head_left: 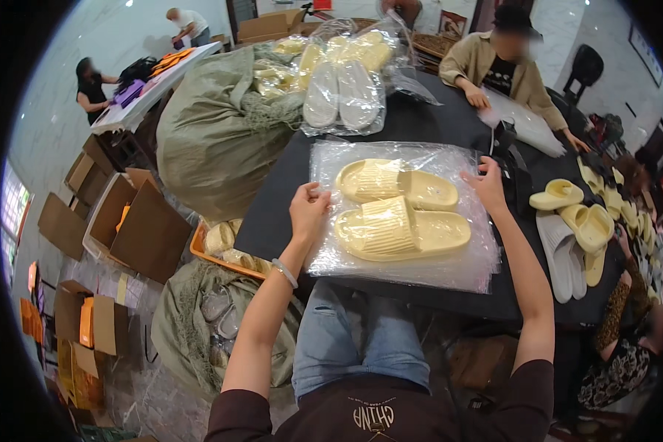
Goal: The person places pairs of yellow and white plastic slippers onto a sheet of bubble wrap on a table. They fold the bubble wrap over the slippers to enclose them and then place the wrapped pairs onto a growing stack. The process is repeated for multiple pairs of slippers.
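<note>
The left hand (309,208) has its grip closed on the left edge of a clear plastic bag (401,215) lying flat on the black desk (427,125), fingers curled over the film. The right hand (486,186) rests on the bag's opposite edge with fingers spread; whether it pinches the film or only presses on it I cannot tell. Between the two grips, inside the bag, lie a pair of pale yellow slippers (399,214), side by side and touching. Beyond the grips, farther along the desk, sits a bagged white pair (342,94). Just outside the right grip lie loose yellow and grey slippers (573,232). Across the desk a person's hands press on another plastic bag (524,127).
</note>
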{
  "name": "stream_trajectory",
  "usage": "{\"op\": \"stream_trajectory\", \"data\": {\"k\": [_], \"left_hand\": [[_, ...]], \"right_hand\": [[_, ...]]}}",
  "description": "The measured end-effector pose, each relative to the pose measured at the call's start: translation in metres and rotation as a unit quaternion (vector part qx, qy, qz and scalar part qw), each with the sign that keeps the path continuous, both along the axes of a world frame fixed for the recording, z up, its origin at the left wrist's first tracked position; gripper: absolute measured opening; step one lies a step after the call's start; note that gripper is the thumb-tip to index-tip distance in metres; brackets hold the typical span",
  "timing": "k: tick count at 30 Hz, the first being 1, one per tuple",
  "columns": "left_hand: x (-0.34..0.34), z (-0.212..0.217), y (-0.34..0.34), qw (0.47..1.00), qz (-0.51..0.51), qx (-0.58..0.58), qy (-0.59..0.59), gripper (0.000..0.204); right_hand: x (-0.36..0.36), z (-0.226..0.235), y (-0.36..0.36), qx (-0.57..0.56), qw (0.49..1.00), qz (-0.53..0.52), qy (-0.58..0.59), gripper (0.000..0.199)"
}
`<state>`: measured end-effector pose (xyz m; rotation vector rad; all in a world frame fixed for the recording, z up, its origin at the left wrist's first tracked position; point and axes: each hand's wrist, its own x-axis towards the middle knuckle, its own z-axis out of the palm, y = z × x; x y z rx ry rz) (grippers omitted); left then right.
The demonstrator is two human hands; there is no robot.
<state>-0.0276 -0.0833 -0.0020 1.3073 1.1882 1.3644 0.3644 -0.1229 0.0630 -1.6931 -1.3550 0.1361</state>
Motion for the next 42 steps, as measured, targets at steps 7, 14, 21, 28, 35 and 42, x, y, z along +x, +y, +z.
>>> {"op": "stream_trajectory", "data": {"k": [7,14,21,28,35,42], "left_hand": [[0.001,0.004,-0.005,0.999,0.014,0.030,0.011,0.027],[0.003,0.010,-0.008,1.000,-0.005,0.010,0.005,0.023],[0.006,0.007,-0.007,1.000,0.001,0.012,0.016,0.020],[0.008,0.017,-0.013,0.999,0.003,0.002,0.034,0.020],[0.013,0.016,-0.011,0.999,0.005,-0.005,0.043,0.020],[0.008,0.015,-0.012,0.999,0.017,-0.013,0.046,0.020]], "right_hand": [[0.037,-0.006,-0.092,-0.003,0.967,-0.021,-0.254,0.025],[0.107,-0.048,-0.211,-0.240,0.817,-0.361,-0.380,0.043],[0.144,-0.080,-0.242,-0.140,0.863,-0.394,-0.284,0.037],[0.195,-0.081,-0.236,-0.257,0.812,-0.426,-0.306,0.031],[0.285,-0.065,-0.214,-0.325,0.804,-0.457,-0.200,0.033],[0.330,-0.060,-0.199,-0.361,0.773,-0.503,-0.137,0.037]]}}
